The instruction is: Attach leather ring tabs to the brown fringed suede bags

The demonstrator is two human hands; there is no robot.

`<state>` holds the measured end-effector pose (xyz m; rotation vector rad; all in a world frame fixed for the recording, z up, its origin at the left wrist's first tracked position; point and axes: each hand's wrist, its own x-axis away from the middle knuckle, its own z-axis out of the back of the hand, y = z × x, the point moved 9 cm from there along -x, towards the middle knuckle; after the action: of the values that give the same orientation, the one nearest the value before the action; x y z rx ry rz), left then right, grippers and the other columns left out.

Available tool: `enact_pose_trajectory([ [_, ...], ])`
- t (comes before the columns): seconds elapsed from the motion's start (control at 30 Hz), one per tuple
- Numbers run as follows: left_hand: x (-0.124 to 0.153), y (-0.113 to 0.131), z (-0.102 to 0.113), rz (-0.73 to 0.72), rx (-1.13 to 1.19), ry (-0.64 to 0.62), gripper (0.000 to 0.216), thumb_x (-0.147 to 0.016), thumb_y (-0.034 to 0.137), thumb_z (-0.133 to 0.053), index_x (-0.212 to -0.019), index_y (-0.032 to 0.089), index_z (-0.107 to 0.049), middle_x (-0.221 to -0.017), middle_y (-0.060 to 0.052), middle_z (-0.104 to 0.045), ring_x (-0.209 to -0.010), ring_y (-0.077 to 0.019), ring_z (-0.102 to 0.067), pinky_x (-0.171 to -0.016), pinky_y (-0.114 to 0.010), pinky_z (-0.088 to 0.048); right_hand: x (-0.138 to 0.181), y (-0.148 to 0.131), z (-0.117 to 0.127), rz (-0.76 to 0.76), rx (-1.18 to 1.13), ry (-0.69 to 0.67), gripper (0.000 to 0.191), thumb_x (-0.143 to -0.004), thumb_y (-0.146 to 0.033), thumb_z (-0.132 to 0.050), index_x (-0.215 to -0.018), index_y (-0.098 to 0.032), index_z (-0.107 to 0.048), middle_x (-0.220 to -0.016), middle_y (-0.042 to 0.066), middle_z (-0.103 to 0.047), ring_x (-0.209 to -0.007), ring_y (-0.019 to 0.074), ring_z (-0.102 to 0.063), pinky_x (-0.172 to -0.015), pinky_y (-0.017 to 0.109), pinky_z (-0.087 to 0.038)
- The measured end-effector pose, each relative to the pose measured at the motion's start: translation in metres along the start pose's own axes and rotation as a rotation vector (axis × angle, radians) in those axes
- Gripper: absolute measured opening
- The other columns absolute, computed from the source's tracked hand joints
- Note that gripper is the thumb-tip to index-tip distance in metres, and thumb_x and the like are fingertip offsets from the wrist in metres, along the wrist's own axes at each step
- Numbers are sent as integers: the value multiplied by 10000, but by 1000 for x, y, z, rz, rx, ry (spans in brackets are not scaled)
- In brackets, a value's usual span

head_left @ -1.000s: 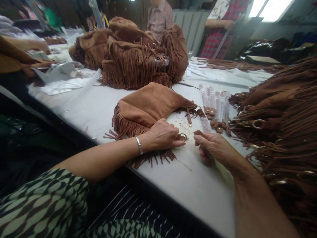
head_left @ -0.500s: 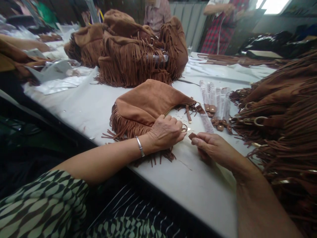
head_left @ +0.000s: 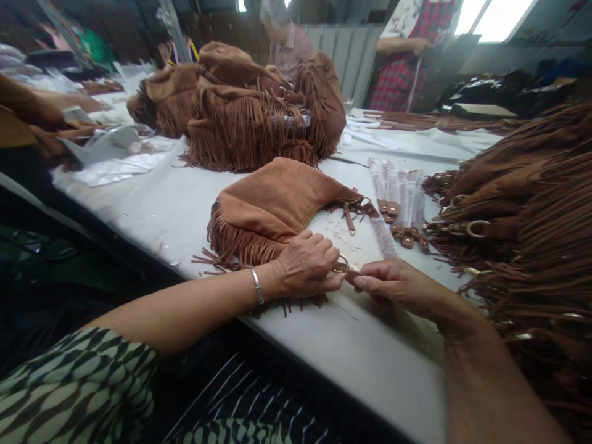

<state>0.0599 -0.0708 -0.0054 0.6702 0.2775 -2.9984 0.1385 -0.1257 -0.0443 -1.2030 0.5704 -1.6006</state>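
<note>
A brown suede fringed bag (head_left: 272, 206) lies on the pale table (head_left: 152, 203) in front of me. My left hand (head_left: 308, 266), with a silver bangle on its wrist, is closed on the bag's gold ring (head_left: 341, 265) at the near corner. My right hand (head_left: 393, 285) pinches the end of a brown strap (head_left: 352, 275) and holds it against that ring. Both hands touch at the ring. The rest of the strap is hidden under my right hand.
A pile of fringed bags (head_left: 250, 108) stands at the back. More fringed pieces with gold rings (head_left: 522, 209) heap up on the right. Wrapped straps (head_left: 400, 197) lie between them. Two people stand behind the table; another person's arm (head_left: 28, 111) reaches in at far left.
My right hand has moved left with the strap end until it meets the ring in my left hand. My left hand has shifted slightly on the ring.
</note>
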Motion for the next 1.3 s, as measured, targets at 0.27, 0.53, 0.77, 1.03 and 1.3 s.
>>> enact_pose_trajectory([
  [0.27, 0, 4, 7, -16, -5, 68, 380, -865, 464, -348, -747, 152, -529, -736, -74, -557, -709, -234, -499, -662, -392, -318, -1, 3, -1, -11, -4, -43, 449, -761, -591, -553, -671, -152, -541, -493, -61, -366, -424, 63, -313, -405, 210, -236],
  [0.53, 2, 10, 7, -63, 9, 49, 312, -822, 430, -379, -773, 154, -516, -766, -81, -545, -724, -238, -479, -659, -399, -322, -1, 1, -7, -18, -31, -80, 469, -739, -604, -572, -603, -162, -491, -496, -60, -373, -421, 56, -308, -399, 210, -226],
  [0.77, 2, 12, 2, -75, 0, 18, 300, -826, 406, -379, -774, 146, -520, -777, -93, -540, -725, -245, -471, -650, -392, -331, -1, 0, -15, -26, -45, -136, 446, -767, -571, -562, -595, -169, -472, -479, -64, -363, -413, 58, -311, -396, 209, -227],
  [1.03, 1, 14, 2, -90, 15, -15, 273, -819, 372, -387, -773, 139, -522, -777, -103, -543, -732, -255, -480, -643, -395, -346, -2, -1, -15, -55, -23, -122, 458, -757, -585, -552, -583, -173, -456, -474, -60, -375, -408, 56, -309, -389, 211, -208],
  [1.3, -1, 11, -3, -84, 49, -121, 266, -815, 345, -387, -797, 122, -531, -786, -121, -560, -746, -259, -503, -657, -394, -380, -6, 4, -11, -55, -7, -76, 447, -752, -579, -558, -590, -180, -439, -463, -65, -365, -392, 54, -310, -376, 203, -202],
])
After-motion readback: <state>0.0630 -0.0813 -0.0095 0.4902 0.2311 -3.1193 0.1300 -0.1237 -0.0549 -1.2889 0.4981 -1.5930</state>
